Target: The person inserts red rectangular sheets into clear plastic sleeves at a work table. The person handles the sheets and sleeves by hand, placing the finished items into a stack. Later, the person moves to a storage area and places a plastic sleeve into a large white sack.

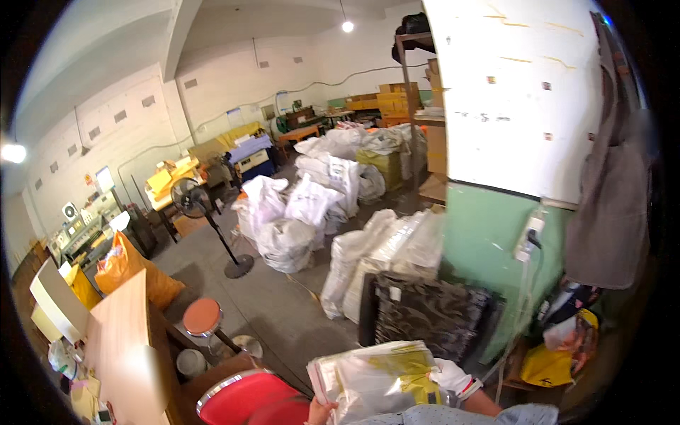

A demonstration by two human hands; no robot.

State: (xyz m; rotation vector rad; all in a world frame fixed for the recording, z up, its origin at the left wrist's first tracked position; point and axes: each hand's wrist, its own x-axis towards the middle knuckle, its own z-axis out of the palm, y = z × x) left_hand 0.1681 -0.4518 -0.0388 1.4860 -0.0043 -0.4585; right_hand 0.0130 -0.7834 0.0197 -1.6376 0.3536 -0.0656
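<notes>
A stack of plastic-wrapped packets [375, 379] lies between 2 hands. The left hand [320, 411] grips its lower left corner. The gloved right hand [453, 377] clasps its right edge.

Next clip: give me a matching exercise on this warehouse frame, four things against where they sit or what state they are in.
Things:
1. stack of clear plastic bags
2. standing fan
3. round orange stool
4. power strip

Places or states:
A. fixed on the green wall, cable hanging down
B. on the grey floor, left of the white sacks
C. held between the left hand and the gloved right hand
D. beside the wooden table, above the red chair

Pairs: 1-C, 2-B, 3-D, 4-A
</notes>
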